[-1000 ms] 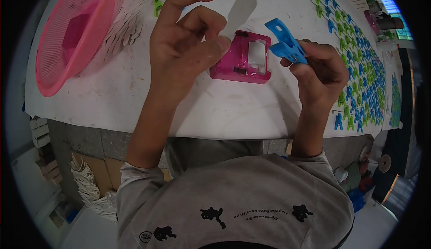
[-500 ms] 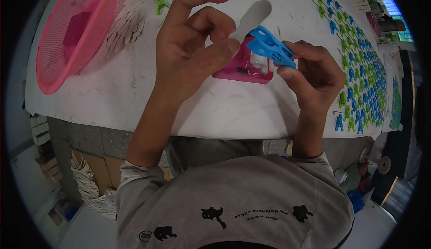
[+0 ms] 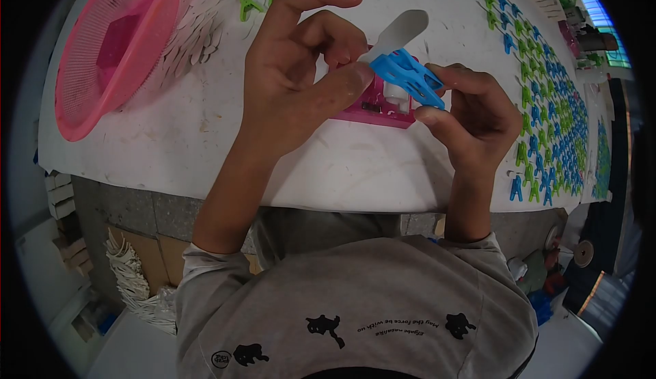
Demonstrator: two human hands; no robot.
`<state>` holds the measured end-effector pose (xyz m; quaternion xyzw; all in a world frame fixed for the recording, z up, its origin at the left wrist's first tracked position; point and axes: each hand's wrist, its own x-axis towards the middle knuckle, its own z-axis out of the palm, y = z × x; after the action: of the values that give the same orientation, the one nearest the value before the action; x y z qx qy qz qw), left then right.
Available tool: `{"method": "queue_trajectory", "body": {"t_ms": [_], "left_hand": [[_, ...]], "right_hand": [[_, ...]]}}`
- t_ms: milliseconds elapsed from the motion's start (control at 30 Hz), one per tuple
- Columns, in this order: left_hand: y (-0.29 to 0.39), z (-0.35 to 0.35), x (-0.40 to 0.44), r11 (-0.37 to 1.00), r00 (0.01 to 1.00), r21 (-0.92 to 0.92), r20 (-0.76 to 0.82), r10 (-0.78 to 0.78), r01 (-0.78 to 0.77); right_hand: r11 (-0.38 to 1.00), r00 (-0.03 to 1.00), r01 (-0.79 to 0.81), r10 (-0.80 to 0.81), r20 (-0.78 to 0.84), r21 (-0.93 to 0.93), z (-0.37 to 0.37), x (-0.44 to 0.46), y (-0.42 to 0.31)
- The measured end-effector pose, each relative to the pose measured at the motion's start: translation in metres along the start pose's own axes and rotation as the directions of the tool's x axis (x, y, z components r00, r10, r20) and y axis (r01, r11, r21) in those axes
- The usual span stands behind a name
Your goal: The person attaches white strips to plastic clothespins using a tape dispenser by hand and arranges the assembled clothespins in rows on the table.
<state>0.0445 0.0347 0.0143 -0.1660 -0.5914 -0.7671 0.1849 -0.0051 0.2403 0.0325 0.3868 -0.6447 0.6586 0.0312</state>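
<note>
Between thumb and finger my left hand (image 3: 297, 82) pinches a flat, pale, rounded piece (image 3: 404, 29), its broad end pointing up and right. My right hand (image 3: 475, 116) grips a blue clip (image 3: 410, 78) by its handle end. The clip's other end meets the pale piece beside my left thumb; the exact contact is hard to make out. Behind and below the clip a pink box (image 3: 372, 114) with a white roll (image 3: 395, 93) in it rests on the white table (image 3: 342, 174), partly hidden by my left hand and the clip.
A pink mesh basket (image 3: 82, 99) stands at the left, beside a spread of pale flat pieces (image 3: 193, 41). Green and blue clips (image 3: 251, 4) lie at the far edge. Rows of blue and green clips (image 3: 547, 116) cover the table's right side.
The blue clip in my right hand has moved left and turned, coming up against the pale piece. My left hand has shifted slightly right with that piece.
</note>
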Motion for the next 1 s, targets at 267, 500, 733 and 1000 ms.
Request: {"method": "queue_trajectory", "body": {"t_ms": [267, 500, 733, 1000], "left_hand": [[0.0008, 0.0012, 0.0001, 1.000, 1.000, 0.003, -0.009, -0.009, 0.009], [0.0016, 0.0019, 0.0000, 1.000, 1.000, 0.020, -0.015, -0.012, 0.012], [0.0019, 0.0012, -0.0003, 0.999, 1.000, 0.031, -0.010, 0.005, -0.004], [0.0037, -0.0004, -0.0028, 0.999, 0.999, 0.040, -0.044, -0.021, 0.023]], "right_hand": [[1.000, 1.000, 0.023, -0.023, 0.002, 0.013, 0.0008, 0.0005, 0.0017], [0.999, 1.000, 0.028, -0.028, 0.001, 0.021, 0.0005, 0.0003, 0.0024], [1.000, 0.999, 0.029, -0.029, 0.014, 0.013, -0.0008, 0.0006, 0.0029], [1.000, 1.000, 0.004, -0.004, -0.006, 0.020, 0.0012, 0.0006, 0.0012]]}}
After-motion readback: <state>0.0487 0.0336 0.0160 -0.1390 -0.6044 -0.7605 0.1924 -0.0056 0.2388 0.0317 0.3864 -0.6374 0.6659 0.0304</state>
